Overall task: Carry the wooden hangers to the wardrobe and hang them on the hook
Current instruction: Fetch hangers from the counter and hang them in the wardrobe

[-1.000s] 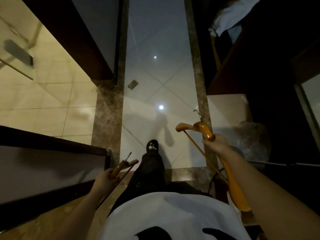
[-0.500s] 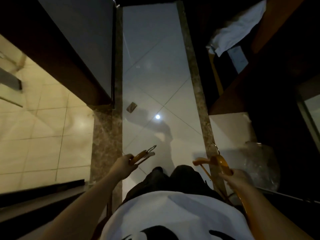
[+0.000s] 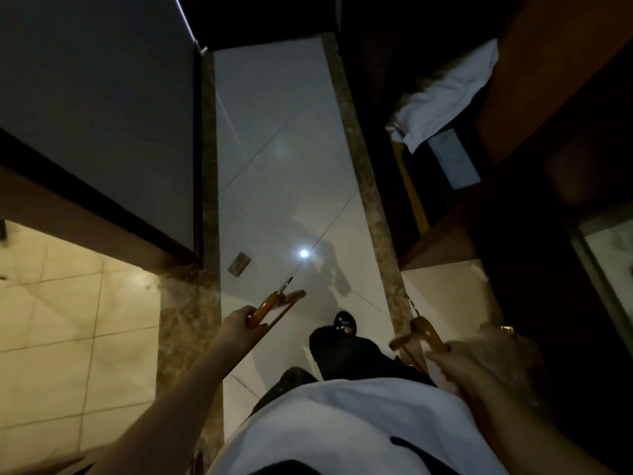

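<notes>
Wooden and still carried, one hanger (image 3: 270,305) sat gripped in the left hand (image 3: 239,323) at lower centre, swung forward since a second ago, a second hanger (image 3: 423,334) gripped in the right hand (image 3: 479,354) at lower right, with more floor (image 3: 274,166) covered, so nothing was hung yet.

Amber-brown wooden hangers (image 3: 270,305), white glossy floor tiles (image 3: 274,166), brown mottled marble border (image 3: 370,200), white shirt (image 3: 342,423).
</notes>
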`<state>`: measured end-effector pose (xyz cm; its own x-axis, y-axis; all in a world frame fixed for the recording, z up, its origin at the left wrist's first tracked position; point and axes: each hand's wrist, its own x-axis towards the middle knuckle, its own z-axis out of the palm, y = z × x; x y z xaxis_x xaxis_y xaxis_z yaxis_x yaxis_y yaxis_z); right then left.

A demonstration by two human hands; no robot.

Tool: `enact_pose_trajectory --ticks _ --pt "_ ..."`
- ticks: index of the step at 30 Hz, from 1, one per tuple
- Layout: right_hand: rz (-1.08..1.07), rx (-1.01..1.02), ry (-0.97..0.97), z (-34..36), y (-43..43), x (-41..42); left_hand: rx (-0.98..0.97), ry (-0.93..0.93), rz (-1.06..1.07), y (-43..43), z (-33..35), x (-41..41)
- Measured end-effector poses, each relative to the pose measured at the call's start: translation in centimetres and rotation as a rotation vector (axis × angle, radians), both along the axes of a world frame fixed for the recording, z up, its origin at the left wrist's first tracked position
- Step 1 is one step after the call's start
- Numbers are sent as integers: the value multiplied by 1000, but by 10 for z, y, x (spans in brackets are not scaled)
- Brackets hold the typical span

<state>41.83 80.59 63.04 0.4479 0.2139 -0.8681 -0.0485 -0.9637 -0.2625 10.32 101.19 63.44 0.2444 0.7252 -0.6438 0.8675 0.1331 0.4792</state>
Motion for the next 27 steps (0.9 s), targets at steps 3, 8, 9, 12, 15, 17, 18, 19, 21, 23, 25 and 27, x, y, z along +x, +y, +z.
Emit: enact_pose_trajectory --ticks 3,8,9,12,15,17,18,19,21,23,25,27 --pt "98 63 -22 7 62 40 -19 44 74 19 -3 10" --pt "160 240 -49 36 162 94 -56 92 166 47 -5 16" --pt "146 276 -41 42 180 103 -61 103 178 54 -5 17" --pt "96 346 -8 54 225 124 -62 132 195 84 -7 21" --pt "73 383 -28 55 259 138 -44 138 168 123 -9 36" --pt "34 380 -14 52 277 145 -50 133 129 155 -9 52" --pt "5 365 6 50 285 148 -59 134 106 172 -10 61" --pt "-27 345 24 47 291 151 -72 128 88 189 -11 70" --pt "-86 303 34 41 301 155 -91 87 58 227 -12 92" --pt "-119 255 12 35 306 157 -81 64 -23 266 -10 116" --pt "-130 201 -20 27 307 157 -66 24 -107 302 -5 145" --pt "-181 151 -47 22 308 156 -35 -17 -212 335 2 174"
